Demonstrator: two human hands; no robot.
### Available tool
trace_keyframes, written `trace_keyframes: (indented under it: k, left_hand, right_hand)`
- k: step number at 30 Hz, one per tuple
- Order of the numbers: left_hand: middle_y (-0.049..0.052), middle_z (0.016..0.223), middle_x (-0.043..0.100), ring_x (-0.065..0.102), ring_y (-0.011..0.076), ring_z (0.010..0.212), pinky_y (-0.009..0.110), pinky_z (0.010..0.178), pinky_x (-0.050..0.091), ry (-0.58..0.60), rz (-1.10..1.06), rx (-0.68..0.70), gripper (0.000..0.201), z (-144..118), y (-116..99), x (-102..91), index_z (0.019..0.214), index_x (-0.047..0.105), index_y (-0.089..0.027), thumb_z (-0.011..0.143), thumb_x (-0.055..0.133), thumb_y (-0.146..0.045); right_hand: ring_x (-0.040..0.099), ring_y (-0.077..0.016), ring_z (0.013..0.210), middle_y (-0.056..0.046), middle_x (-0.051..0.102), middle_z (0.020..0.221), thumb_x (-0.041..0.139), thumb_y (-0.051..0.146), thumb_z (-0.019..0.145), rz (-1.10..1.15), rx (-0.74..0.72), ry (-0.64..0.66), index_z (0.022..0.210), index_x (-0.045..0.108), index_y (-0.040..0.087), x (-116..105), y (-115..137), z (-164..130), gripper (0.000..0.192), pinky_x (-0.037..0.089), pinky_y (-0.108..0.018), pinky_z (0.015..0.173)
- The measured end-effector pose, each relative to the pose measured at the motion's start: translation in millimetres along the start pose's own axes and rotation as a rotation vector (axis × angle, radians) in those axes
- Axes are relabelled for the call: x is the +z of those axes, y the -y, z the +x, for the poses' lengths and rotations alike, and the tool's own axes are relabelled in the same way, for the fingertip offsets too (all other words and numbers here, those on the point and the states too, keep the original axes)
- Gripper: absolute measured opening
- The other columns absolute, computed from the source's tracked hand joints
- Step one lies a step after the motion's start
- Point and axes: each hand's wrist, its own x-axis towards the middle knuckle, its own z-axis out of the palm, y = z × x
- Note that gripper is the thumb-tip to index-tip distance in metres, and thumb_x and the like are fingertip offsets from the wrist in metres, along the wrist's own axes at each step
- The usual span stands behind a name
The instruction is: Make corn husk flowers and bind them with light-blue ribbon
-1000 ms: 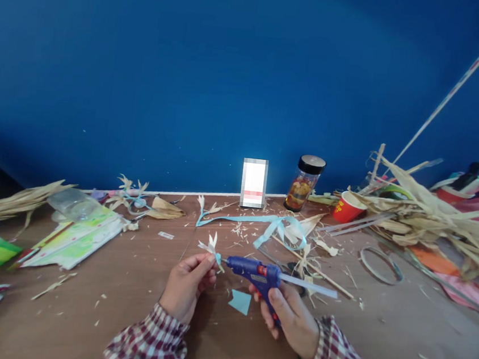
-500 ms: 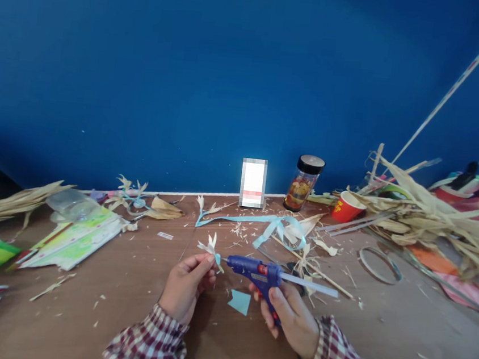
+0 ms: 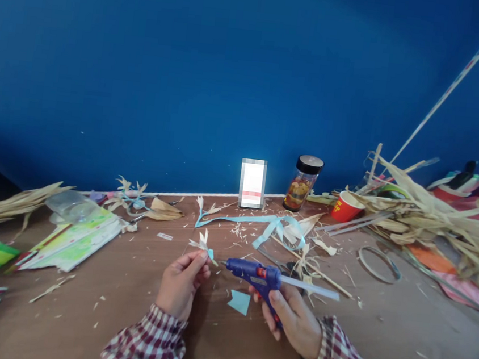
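Grip: our left hand point(image 3: 179, 284) pinches the husk flower point(image 3: 201, 242), right hand point(image 3: 293, 321) clenches the glue gun point(image 3: 255, 275); hot nozzle near fingertips point(image 3: 203, 257) risks a burn.

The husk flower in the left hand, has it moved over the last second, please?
Yes. The husk flower and left hand have shifted left, away from the glue gun nozzle and blue paper scrap.
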Motion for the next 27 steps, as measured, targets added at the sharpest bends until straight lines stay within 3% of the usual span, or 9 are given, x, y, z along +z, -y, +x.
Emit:
trace_keyframes:
  k: [2, 4, 7, 10, 15, 18, 22, 27]
  left_hand:
    - [-0.001, 0.059, 0.061, 0.052, 0.0047, 0.05, 0.014, 0.048, 0.046, -0.029, -0.012, 0.002, 0.023, 1, 0, 0.0, 0.07, 0.066, -0.012, 0.053, 0.075, -0.026]
    - [-0.001, 0.058, 0.061, 0.052, 0.0048, 0.05, 0.013, 0.048, 0.046, -0.033, -0.013, -0.01, 0.023, 1, 1, 0.1, 0.069, 0.066, -0.013, 0.053, 0.076, -0.026]
    - [-0.001, 0.059, 0.062, 0.053, 0.0053, 0.052, 0.013, 0.047, 0.046, -0.024, 0.009, -0.049, 0.023, 0, 3, 0.5, 0.069, 0.066, -0.013, 0.052, 0.076, -0.026]
    - [-0.003, 0.06, 0.062, 0.053, 0.0049, 0.051, 0.012, 0.046, 0.046, -0.012, 0.022, -0.078, 0.024, 1, 4, 1.1, 0.07, 0.067, -0.015, 0.05, 0.077, -0.024]
    - [-0.002, 0.061, 0.064, 0.053, 0.0052, 0.051, 0.011, 0.047, 0.046, -0.021, 0.026, -0.096, 0.021, 3, 7, 1.6, 0.069, 0.067, -0.016, 0.051, 0.076, -0.019]
    - [-0.002, 0.062, 0.064, 0.054, 0.0055, 0.051, 0.011, 0.047, 0.047, -0.015, 0.026, -0.096, 0.017, 3, 7, 1.3, 0.069, 0.068, -0.017, 0.053, 0.075, -0.016]
    - [-0.001, 0.062, 0.064, 0.054, 0.006, 0.051, 0.012, 0.047, 0.047, -0.017, 0.036, -0.092, 0.015, 2, 7, 1.5, 0.068, 0.068, -0.017, 0.054, 0.074, -0.015]
    - [-0.001, 0.059, 0.063, 0.053, 0.0065, 0.05, 0.013, 0.045, 0.046, -0.021, 0.025, -0.067, 0.016, -1, 6, 3.6, 0.067, 0.067, -0.017, 0.053, 0.075, -0.018]
  right_hand:
    - [0.045, -0.0096, 0.044, 0.001, 0.049, 0.058, 0.037, 0.044, 0.085, -0.164, -0.096, -0.039, 0.097, 0.055, 0.015, -8, 10, -1, 0.036, 0.039, -0.021, 0.042]
    - [0.053, -0.0156, 0.063, -0.005, 0.056, 0.076, 0.047, 0.04, 0.08, -0.368, -0.26, -0.101, 0.099, 0.055, 0.017, -19, 21, -5, 0.031, 0.045, -0.027, 0.057]
    - [0.054, -0.0208, 0.083, -0.011, 0.053, 0.1, 0.05, 0.036, 0.077, -0.636, -0.371, -0.205, 0.109, 0.05, 0.017, -43, 30, -17, 0.037, 0.046, -0.033, 0.073]
    - [0.053, -0.0208, 0.088, -0.011, 0.051, 0.104, 0.047, 0.032, 0.08, -0.89, -0.267, -0.347, 0.112, 0.047, 0.017, -80, 25, -37, 0.035, 0.045, -0.034, 0.077]
    - [0.054, -0.0215, 0.083, -0.009, 0.051, 0.098, 0.044, 0.038, 0.082, -1.25, -0.036, -0.713, 0.109, 0.047, 0.019, -153, -3, -66, 0.033, 0.044, -0.034, 0.072]
    - [0.054, -0.0238, 0.081, -0.011, 0.051, 0.096, 0.044, 0.041, 0.081, -1.41, 0.117, -0.811, 0.109, 0.048, 0.018, -184, -18, -73, 0.037, 0.043, -0.035, 0.067]
    - [0.054, -0.0252, 0.082, -0.011, 0.052, 0.094, 0.043, 0.042, 0.082, -1.475, 0.209, -0.833, 0.109, 0.048, 0.016, -202, -30, -74, 0.038, 0.043, -0.036, 0.067]
    - [0.052, -0.0287, 0.095, -0.017, 0.048, 0.112, 0.048, 0.045, 0.078, -1.366, 0.059, -0.77, 0.121, 0.039, 0.015, -199, -17, -83, 0.054, 0.043, -0.039, 0.075]
